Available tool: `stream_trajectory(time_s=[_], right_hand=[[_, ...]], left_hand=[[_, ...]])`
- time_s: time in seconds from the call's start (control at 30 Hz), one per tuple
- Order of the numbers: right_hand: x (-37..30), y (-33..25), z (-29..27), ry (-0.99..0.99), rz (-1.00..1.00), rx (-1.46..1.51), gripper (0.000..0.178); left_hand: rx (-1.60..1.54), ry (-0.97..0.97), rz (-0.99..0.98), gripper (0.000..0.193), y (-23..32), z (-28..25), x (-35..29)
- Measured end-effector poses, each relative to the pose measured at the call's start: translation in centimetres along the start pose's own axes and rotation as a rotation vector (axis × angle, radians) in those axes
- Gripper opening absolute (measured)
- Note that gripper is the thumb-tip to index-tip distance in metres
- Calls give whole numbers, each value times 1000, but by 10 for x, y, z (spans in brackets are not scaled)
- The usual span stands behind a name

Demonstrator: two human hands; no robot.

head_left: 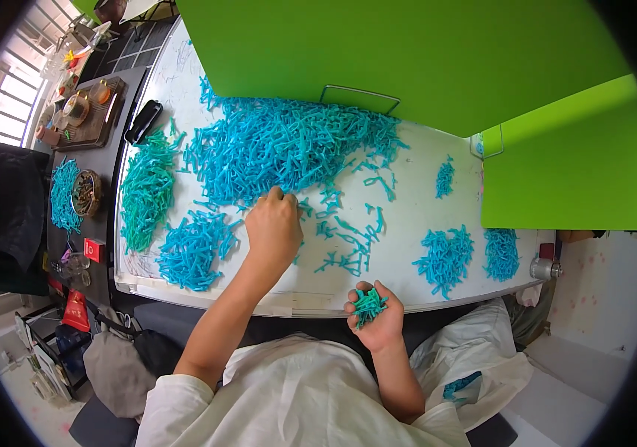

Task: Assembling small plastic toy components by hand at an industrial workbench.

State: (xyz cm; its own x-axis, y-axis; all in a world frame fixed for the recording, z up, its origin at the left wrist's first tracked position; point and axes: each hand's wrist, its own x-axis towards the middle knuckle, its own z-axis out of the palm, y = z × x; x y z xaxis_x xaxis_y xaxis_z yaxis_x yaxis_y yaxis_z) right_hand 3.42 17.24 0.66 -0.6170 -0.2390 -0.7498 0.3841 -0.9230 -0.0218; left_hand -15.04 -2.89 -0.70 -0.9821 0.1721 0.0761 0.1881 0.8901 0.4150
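A large heap of small blue and green branching plastic pieces (pixel 274 145) covers the far middle of the white table. At its near edge is my left hand (pixel 274 227), back upward and fingers curled closed; whatever they grip is hidden under the hand. My right hand (pixel 379 320), palm up by the table's front edge, cups a small bunch of green plastic pieces (pixel 368 304) with the fingers curled round it. Loose pieces (pixel 348 249) lie scattered between the two hands. Left of my left hand sits a smaller blue pile (pixel 195 249), with a greener pile (pixel 147 194) beyond it.
Bright green cabinets (pixel 408 52) overhang the table's far side. On the right lie smaller blue piles (pixel 445 261). A black case (pixel 143 123) rests at the left edge. Beyond it, a dark side table holds a tea tray (pixel 99 119) and a round basket (pixel 86 192). A white sack (pixel 475 343) stands at lower right.
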Motion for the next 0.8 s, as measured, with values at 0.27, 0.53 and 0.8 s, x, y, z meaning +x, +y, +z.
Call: stream_trajectory(time_s=[0.27, 0.53, 0.8], right_hand=[[2, -4, -10, -56, -6, -1, 35], [9, -4, -4, -79, -50, 28, 36], [6, 1, -5, -45, -70, -16, 36]], left_hand=[[-192, -64, 27, 7, 2, -19, -3], [-669, -202, -155, 13, 18, -43, -48], [-768, -265, -249, 13, 20, -44, -118]])
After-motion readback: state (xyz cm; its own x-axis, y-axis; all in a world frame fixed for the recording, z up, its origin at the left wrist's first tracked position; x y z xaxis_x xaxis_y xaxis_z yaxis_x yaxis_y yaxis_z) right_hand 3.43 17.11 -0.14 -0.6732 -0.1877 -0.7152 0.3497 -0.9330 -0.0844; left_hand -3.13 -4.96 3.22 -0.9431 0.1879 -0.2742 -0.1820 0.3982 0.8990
